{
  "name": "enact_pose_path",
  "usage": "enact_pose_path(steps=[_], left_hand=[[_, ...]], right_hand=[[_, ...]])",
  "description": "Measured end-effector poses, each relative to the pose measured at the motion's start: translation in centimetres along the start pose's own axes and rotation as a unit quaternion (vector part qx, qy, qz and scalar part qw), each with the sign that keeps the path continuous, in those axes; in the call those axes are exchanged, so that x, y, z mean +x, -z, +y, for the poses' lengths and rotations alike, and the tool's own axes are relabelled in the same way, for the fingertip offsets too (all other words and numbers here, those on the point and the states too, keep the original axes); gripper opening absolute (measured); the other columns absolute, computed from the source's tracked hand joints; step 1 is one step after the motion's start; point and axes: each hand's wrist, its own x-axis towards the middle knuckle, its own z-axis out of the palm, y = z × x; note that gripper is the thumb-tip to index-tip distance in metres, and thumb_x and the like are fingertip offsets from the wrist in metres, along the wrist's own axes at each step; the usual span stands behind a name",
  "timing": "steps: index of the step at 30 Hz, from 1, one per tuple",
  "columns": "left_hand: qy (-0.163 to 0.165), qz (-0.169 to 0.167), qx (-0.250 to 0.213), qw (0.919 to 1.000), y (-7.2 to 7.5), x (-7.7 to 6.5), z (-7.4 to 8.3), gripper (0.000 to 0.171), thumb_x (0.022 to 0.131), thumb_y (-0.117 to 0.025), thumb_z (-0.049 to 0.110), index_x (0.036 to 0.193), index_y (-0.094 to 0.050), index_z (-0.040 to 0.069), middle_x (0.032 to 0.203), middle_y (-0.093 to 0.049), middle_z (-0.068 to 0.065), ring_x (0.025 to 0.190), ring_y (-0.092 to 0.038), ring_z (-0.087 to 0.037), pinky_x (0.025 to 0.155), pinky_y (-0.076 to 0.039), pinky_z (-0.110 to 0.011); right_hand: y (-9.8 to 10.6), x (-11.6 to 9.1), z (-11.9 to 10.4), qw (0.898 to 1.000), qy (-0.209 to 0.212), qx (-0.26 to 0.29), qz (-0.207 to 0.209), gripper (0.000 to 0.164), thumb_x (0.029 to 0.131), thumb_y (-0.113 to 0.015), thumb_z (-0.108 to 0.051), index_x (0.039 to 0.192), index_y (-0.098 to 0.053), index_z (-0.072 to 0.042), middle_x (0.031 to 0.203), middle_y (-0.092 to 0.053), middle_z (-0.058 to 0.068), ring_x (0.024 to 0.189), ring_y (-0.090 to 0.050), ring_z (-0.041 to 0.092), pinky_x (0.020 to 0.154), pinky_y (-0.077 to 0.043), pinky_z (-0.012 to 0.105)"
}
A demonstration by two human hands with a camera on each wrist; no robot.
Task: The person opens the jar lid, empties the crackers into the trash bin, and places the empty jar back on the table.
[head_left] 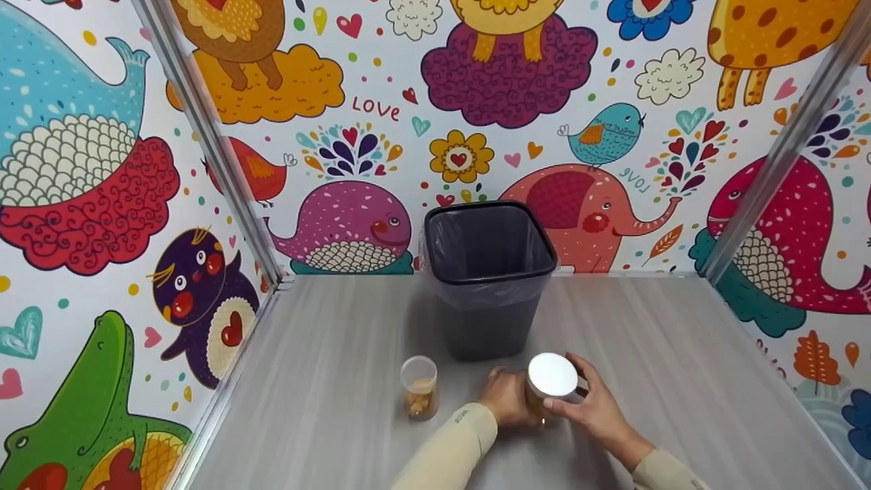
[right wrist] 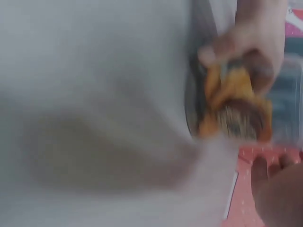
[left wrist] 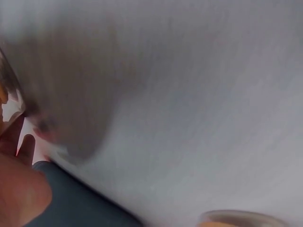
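A clear plastic jar (right wrist: 287,106) with orange pieces and a dark round piece inside stands upright between the two hands. Its round white top (head_left: 552,374) shows brightly in the head view. My left hand (head_left: 507,398) grips the lower part of the jar from its left side. At the top's rim, my right hand (head_left: 599,405) has its thumb in front and its fingers behind. To the left is a second clear jar (head_left: 420,388), with orange-brown pieces at its bottom. It shows only at the lower edge of the left wrist view.
A dark square bin (head_left: 486,320) lined with a clear bag stands behind the jars, near the back wall. Everything rests on a grey wood-grain table (head_left: 326,381). Patterned walls (head_left: 381,156) with metal frame posts (head_left: 211,136) enclose it at the back and sides.
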Motion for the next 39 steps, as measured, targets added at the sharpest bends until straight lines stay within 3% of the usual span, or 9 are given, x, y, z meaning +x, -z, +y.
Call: enact_pose_path(steps=[6, 11, 16, 21, 26, 31, 39], left_hand=[[0.005, 0.012, 0.003, 0.9999, 0.0, 0.0, 0.0, 0.069, 0.054, -0.095, 0.041, 0.114, -0.068, 0.023, 0.102, -0.069, 0.019, 0.098, -0.062, 0.003, 0.108, -0.033, -0.035], [0.000, 0.016, 0.008, 0.9998, -0.3, -0.1, 0.1, 0.061, 0.058, -0.093, 0.043, 0.110, -0.069, 0.023, 0.097, -0.070, 0.019, 0.094, -0.063, 0.002, 0.107, -0.034, -0.033], [0.010, 0.003, -0.011, 0.9999, -0.3, 0.0, 0.2, 0.069, 0.056, -0.094, 0.044, 0.115, -0.067, 0.021, 0.100, -0.069, 0.019, 0.096, -0.062, 0.003, 0.107, -0.033, -0.031], [0.013, -0.004, -0.025, 0.9996, -0.2, 0.1, 0.1, 0.077, 0.053, -0.096, 0.043, 0.120, -0.066, 0.022, 0.105, -0.068, 0.020, 0.099, -0.060, 0.005, 0.108, -0.031, -0.031], [0.004, -0.001, -0.015, 0.9999, -0.3, 0.2, -0.2, 0.074, 0.056, -0.094, 0.044, 0.120, -0.066, 0.021, 0.105, -0.069, 0.020, 0.100, -0.060, 0.005, 0.109, -0.031, -0.033], [0.002, 0.000, -0.012, 0.9999, -0.4, 0.1, -0.2, 0.072, 0.055, -0.095, 0.041, 0.120, -0.067, 0.023, 0.104, -0.069, 0.021, 0.100, -0.060, 0.005, 0.110, -0.031, -0.034], [-0.001, 0.012, 0.005, 0.9999, -0.4, 0.0, -0.1, 0.070, 0.051, -0.096, 0.043, 0.112, -0.068, 0.023, 0.099, -0.069, 0.020, 0.095, -0.062, 0.002, 0.107, -0.034, -0.033]], right_hand=[[-1.4, -0.4, -0.2, 0.998, -0.016, -0.030, 0.046, 0.099, 0.074, -0.090, -0.023, 0.148, -0.030, 0.006, 0.145, -0.037, 0.026, 0.129, -0.042, 0.037, 0.102, -0.039, 0.054], [-1.2, 0.0, 0.0, 0.998, -0.020, -0.052, 0.042, 0.096, 0.073, -0.090, -0.026, 0.146, -0.035, 0.004, 0.142, -0.039, 0.025, 0.128, -0.044, 0.035, 0.101, -0.041, 0.052], [0.6, 1.0, 0.1, 0.999, -0.002, -0.022, -0.025, 0.089, 0.071, -0.091, -0.017, 0.144, -0.043, 0.003, 0.141, -0.044, 0.022, 0.125, -0.048, 0.033, 0.099, -0.043, 0.045], [2.2, 2.2, 0.3, 0.993, 0.027, 0.017, -0.114, 0.087, 0.072, -0.088, -0.008, 0.144, -0.042, 0.005, 0.141, -0.046, 0.025, 0.124, -0.048, 0.038, 0.094, -0.045, 0.046], [2.6, 2.6, 0.2, 0.988, 0.043, 0.025, -0.149, 0.084, 0.074, -0.087, -0.008, 0.144, -0.043, 0.004, 0.140, -0.048, 0.025, 0.121, -0.049, 0.040, 0.093, -0.044, 0.049], [2.2, 2.1, 0.2, 0.992, 0.037, 0.014, -0.121, 0.088, 0.073, -0.087, -0.008, 0.147, -0.039, 0.002, 0.144, -0.045, 0.023, 0.126, -0.047, 0.038, 0.096, -0.043, 0.050], [0.3, 0.1, 0.4, 0.999, 0.002, -0.037, -0.020, 0.101, 0.072, -0.090, -0.017, 0.150, -0.029, 0.004, 0.149, -0.035, 0.025, 0.135, -0.036, 0.037, 0.103, -0.039, 0.055]])
